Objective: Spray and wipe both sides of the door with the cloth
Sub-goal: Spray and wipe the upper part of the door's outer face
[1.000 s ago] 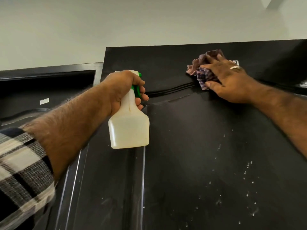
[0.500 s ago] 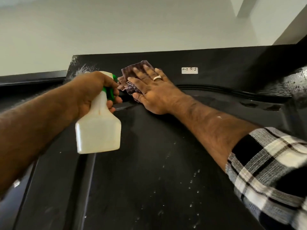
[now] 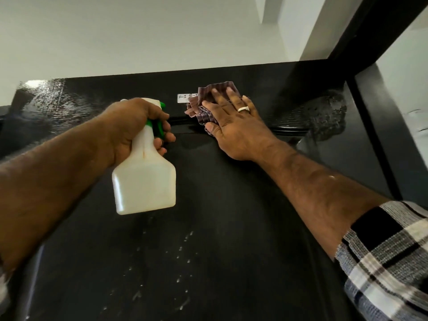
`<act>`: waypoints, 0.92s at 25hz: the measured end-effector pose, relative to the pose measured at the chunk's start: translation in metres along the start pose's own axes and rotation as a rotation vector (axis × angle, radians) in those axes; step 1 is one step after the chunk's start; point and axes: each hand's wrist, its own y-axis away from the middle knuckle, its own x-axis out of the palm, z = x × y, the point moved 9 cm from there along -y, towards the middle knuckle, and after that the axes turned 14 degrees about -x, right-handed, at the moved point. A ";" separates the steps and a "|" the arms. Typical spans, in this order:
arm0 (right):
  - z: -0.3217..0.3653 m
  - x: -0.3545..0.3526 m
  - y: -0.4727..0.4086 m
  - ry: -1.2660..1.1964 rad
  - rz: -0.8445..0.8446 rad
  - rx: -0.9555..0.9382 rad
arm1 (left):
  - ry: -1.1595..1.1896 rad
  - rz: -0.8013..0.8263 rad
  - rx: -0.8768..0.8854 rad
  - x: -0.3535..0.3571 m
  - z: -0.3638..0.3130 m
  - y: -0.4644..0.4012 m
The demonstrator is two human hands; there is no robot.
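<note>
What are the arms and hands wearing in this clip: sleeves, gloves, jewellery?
Both hands are bare, no gloves. The right hand has a silver-coloured ring on one finger. The right forearm is bare up to a rolled plaid sleeve, checked in black, white and grey. The left hand shows no ring, and its forearm is bare, with only a blurred bit of fabric at the lower left edge.

A pale wall (image 3: 139, 38) rises behind, a checked sleeve (image 3: 389, 262) at lower right, a ring (image 3: 243, 109).

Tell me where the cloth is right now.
The cloth is high on the door, pressed flat under the right hand, just right of the small white label.
</note>
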 end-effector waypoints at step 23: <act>-0.149 -0.030 0.153 0.070 -0.169 0.375 | 0.092 0.281 -0.021 0.117 0.033 0.017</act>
